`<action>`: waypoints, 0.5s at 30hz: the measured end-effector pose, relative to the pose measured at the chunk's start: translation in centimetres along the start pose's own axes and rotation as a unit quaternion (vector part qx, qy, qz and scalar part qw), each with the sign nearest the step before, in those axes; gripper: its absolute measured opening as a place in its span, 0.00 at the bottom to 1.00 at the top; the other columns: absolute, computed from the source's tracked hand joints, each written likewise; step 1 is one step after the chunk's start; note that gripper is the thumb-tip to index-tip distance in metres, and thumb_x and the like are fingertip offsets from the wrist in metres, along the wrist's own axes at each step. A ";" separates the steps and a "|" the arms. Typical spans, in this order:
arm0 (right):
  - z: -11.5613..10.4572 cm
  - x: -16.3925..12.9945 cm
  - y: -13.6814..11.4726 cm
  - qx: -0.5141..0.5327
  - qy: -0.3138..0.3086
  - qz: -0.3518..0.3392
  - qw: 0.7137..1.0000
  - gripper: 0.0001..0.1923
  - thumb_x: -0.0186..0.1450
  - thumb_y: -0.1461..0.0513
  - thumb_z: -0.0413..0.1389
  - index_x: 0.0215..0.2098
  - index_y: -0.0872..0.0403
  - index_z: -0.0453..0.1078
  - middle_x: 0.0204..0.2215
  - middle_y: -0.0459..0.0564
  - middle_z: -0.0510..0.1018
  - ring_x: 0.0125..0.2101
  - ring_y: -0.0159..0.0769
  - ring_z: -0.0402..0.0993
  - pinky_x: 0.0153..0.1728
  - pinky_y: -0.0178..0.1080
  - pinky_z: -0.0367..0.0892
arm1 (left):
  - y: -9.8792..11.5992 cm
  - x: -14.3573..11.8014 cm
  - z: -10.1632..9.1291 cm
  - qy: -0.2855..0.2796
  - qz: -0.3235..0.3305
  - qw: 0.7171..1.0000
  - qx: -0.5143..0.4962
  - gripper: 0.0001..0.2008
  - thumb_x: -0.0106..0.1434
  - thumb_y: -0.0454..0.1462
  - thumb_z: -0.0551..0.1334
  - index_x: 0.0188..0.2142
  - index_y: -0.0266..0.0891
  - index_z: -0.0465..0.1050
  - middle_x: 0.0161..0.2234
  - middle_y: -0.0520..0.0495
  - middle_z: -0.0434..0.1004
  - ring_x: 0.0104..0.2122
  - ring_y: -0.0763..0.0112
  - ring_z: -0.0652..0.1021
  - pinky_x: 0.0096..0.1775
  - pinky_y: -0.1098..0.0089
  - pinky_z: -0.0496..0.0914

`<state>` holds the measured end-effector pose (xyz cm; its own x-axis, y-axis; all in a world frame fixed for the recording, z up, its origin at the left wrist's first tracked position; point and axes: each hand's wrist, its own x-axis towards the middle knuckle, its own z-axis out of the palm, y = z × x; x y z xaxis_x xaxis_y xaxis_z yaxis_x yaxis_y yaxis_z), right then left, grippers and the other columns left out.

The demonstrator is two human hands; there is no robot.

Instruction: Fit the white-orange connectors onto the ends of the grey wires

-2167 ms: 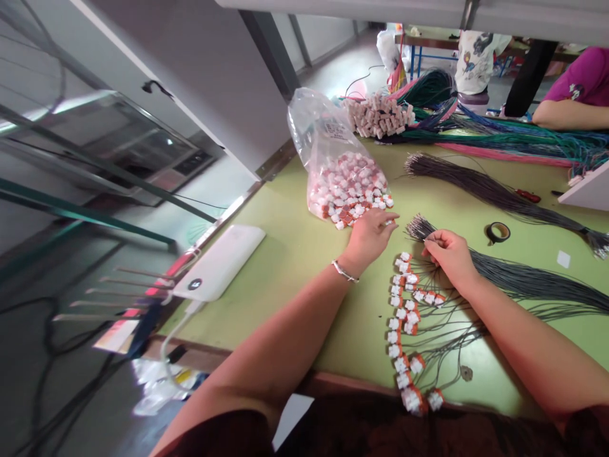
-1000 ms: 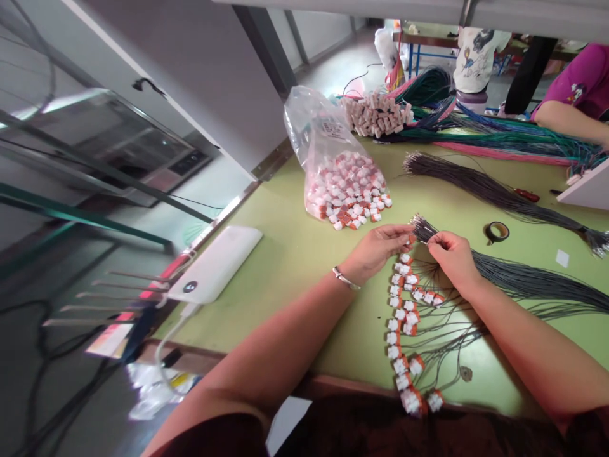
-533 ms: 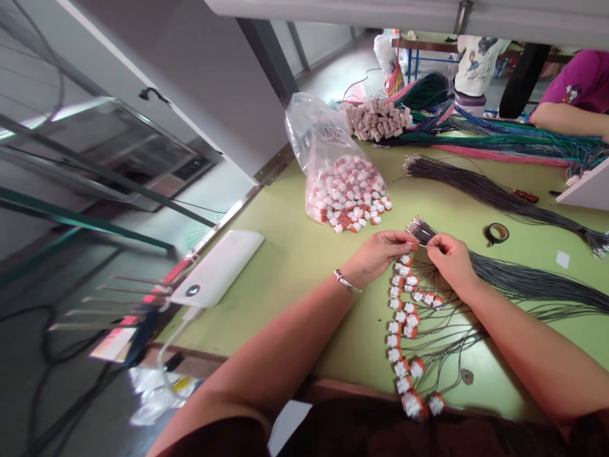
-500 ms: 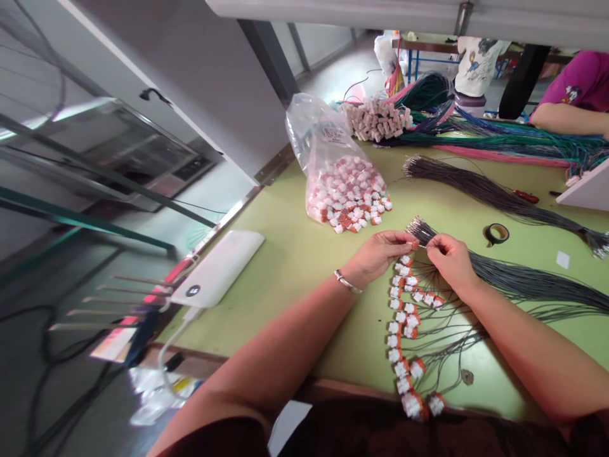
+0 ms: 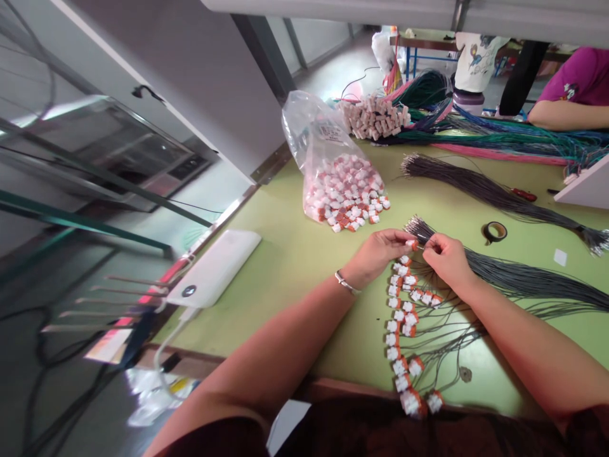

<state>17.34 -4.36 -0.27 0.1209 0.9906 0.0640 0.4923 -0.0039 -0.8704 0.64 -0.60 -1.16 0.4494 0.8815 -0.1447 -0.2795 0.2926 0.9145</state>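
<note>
Fingertips of our left hand [image 5: 375, 254] pinch a small orange-and-white connector [image 5: 412, 244], and our right hand [image 5: 445, 260] is closed on a thin grey wire [image 5: 420, 240] whose end meets it, just above the green table [image 5: 295, 254]. Finished connectors [image 5: 399, 330] lie in a row below our hands; a clear bag [image 5: 333, 171] of loose ones sits beyond. Grey wire bundles [image 5: 523, 279] stretch right; a white power bank [image 5: 214, 266] rests at the table's left edge, with bare floor past it

A wire-harness assembly workshop: green workbench [image 5: 295, 254] strewn with grey wire bundles [image 5: 476, 187], coloured cable hanks [image 5: 499, 136] along its far edge, a plastic bag of red-and-white connectors [image 5: 345, 190], tape roll [image 5: 495, 231], a co-worker's arm [image 5: 556, 115] alongside
</note>
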 end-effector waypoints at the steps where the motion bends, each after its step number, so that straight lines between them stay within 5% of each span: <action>1: 0.0 0.1 0.1 -0.003 0.000 0.002 1.000 0.04 0.49 0.60 0.52 0.19 0.53 0.62 0.14 0.40 0.63 0.18 0.28 0.55 0.22 0.34 0.53 | 0.0 0.0 0.1 0.009 0.017 1.000 0.022 0.14 0.43 0.35 0.74 0.32 0.35 0.79 0.32 0.47 0.81 0.33 0.72 0.78 0.43 0.69 0.71; 15: -0.2 0.3 0.1 0.072 -0.030 0.036 0.996 0.06 0.49 0.59 0.54 0.21 0.53 0.64 0.15 0.41 0.65 0.17 0.28 0.58 0.20 0.33 0.55 | -0.5 -0.1 1.0 0.037 0.026 0.998 0.047 0.15 0.42 0.38 0.74 0.30 0.34 0.78 0.30 0.47 0.80 0.31 0.73 0.77 0.43 0.66 0.71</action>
<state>17.65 -4.14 -0.27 0.0986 0.9948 -0.0268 0.3543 -0.0603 -0.9332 1.60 -1.20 -1.22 0.3711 0.9207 -0.1205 -0.2192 0.2130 0.9522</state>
